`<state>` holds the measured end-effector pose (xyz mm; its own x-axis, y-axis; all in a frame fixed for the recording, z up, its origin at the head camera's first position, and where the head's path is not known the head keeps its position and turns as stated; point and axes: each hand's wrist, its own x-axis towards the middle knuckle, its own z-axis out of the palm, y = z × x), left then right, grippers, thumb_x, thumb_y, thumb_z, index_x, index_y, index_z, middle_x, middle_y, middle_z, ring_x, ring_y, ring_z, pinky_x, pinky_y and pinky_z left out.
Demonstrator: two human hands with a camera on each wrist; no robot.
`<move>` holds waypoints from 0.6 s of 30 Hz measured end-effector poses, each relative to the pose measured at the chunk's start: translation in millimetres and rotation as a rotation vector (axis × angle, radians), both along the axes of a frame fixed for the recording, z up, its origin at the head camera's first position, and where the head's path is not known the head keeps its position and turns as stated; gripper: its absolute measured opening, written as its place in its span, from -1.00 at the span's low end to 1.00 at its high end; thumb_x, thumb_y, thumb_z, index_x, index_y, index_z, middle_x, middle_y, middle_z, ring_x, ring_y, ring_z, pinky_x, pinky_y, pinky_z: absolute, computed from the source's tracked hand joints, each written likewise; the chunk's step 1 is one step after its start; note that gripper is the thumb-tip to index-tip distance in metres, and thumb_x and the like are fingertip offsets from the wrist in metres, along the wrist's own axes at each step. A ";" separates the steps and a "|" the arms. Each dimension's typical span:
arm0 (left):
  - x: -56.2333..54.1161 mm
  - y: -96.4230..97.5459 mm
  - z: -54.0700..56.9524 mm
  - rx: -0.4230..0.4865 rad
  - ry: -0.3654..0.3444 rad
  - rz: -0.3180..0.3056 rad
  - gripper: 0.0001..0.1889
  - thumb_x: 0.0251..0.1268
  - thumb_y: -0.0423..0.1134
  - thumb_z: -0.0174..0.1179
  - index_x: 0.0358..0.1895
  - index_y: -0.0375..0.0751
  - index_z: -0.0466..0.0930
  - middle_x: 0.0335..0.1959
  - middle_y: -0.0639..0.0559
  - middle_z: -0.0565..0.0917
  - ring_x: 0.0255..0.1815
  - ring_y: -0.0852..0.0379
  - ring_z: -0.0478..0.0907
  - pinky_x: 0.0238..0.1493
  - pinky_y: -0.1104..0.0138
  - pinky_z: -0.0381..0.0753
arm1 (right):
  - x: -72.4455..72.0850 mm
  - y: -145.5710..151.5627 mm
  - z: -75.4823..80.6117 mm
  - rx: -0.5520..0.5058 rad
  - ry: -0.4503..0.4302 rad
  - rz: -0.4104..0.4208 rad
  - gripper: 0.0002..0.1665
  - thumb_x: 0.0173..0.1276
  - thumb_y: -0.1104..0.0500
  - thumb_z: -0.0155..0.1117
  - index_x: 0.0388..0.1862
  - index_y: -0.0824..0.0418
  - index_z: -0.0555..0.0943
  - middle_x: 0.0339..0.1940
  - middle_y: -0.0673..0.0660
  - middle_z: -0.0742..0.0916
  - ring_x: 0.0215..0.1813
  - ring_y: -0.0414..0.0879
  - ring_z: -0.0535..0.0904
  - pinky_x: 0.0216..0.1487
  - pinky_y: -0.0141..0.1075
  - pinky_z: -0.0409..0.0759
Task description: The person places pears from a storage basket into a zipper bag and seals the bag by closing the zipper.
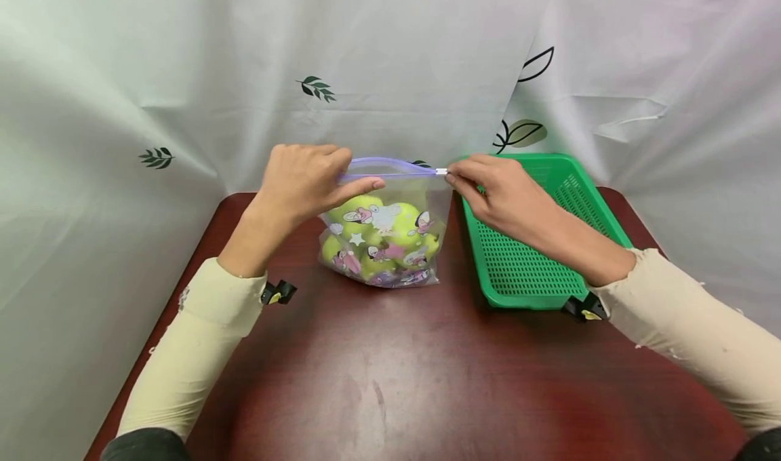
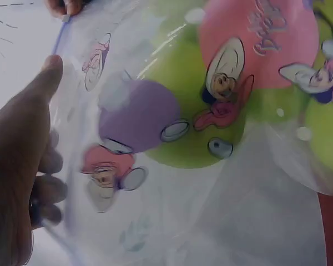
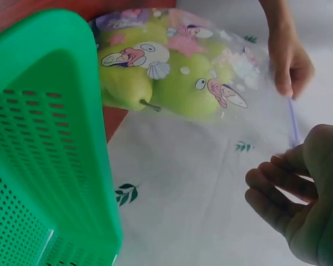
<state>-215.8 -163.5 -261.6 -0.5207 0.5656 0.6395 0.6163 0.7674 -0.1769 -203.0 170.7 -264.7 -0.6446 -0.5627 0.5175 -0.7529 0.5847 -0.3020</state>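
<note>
A clear zip bag (image 1: 434,200) printed with cartoon figures stands on the table, several green pears (image 1: 405,220) inside. Along its top runs a purple zip strip (image 1: 390,161), parted in a gap between the hands. My left hand (image 1: 308,176) grips the strip's left end, thumb on the near side and fingers curled behind in the left wrist view. At the right end, thumb and forefinger of my right hand (image 1: 503,193) pinch the white slider (image 1: 441,171). The right wrist view shows the other fingers of that hand loosely bent, and one pear's stem (image 3: 151,105).
A green plastic basket (image 1: 478,261) with slotted walls stands right of the bag, under my right forearm. The dark red table (image 1: 366,373) extends toward me. Behind it hangs a white curtain (image 1: 390,61) with leaf prints.
</note>
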 end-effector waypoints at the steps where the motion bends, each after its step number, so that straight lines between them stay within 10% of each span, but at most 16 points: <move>1: 1.1 -1.2 0.2 -0.007 0.024 0.017 -0.23 0.41 0.40 0.42 -0.59 -0.10 0.23 -0.74 0.05 0.24 -0.63 0.17 -0.13 -0.56 0.28 -0.14 | -0.7 0.4 -0.4 -0.010 0.003 0.001 -0.77 0.75 0.26 0.28 0.10 0.28 0.85 -0.07 0.15 0.89 -0.21 -0.03 0.69 -0.18 -0.15 0.65; 8: 7.0 7.8 -3.1 0.058 0.034 -0.061 -0.33 0.46 0.34 0.39 -0.51 -0.17 0.43 -0.63 -0.03 0.48 -0.63 0.02 0.25 -0.61 0.21 0.23 | -0.4 -1.5 -5.5 -0.034 0.022 0.059 -0.81 0.73 0.30 0.29 0.08 0.31 0.83 -0.08 0.16 0.89 -0.17 -0.01 0.71 -0.14 -0.12 0.71; 11: 11.8 31.6 -2.6 0.121 -0.070 -0.179 -0.51 0.44 0.18 0.50 -0.18 -0.26 0.71 -0.29 -0.13 0.74 -0.25 -0.15 0.67 -0.20 0.07 0.70 | 1.0 -3.0 -5.6 -0.039 0.053 0.088 -0.82 0.70 0.33 0.32 0.09 0.34 0.82 -0.06 0.21 0.90 -0.16 0.03 0.75 -0.13 -0.09 0.75; 14: 18.5 59.6 0.3 0.139 -0.192 -0.275 -0.52 0.55 0.08 0.47 0.16 -0.29 0.76 0.01 -0.16 0.82 0.06 -0.17 0.76 0.19 -0.02 0.76 | 2.4 -5.6 -4.3 -0.044 0.082 0.111 -0.83 0.68 0.35 0.34 0.08 0.35 0.82 -0.08 0.22 0.90 -0.20 0.03 0.74 -0.18 -0.10 0.74; 18: 23.5 82.9 2.6 0.101 -0.204 -0.283 -0.66 0.70 -0.02 0.34 0.17 -0.25 0.75 -0.01 -0.08 0.85 -0.06 -0.06 0.79 0.08 0.07 0.80 | 4.6 -9.2 -2.6 -0.039 0.098 0.119 -0.84 0.68 0.36 0.32 0.01 0.34 0.83 -0.15 0.20 0.89 -0.25 -0.01 0.68 -0.26 -0.17 0.67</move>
<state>-192.3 -80.5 -259.0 -0.4755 0.6449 0.5983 0.8214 0.5689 0.0397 -198.4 161.5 -267.3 -0.5197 -0.6103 0.5979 -0.8433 0.4788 -0.2442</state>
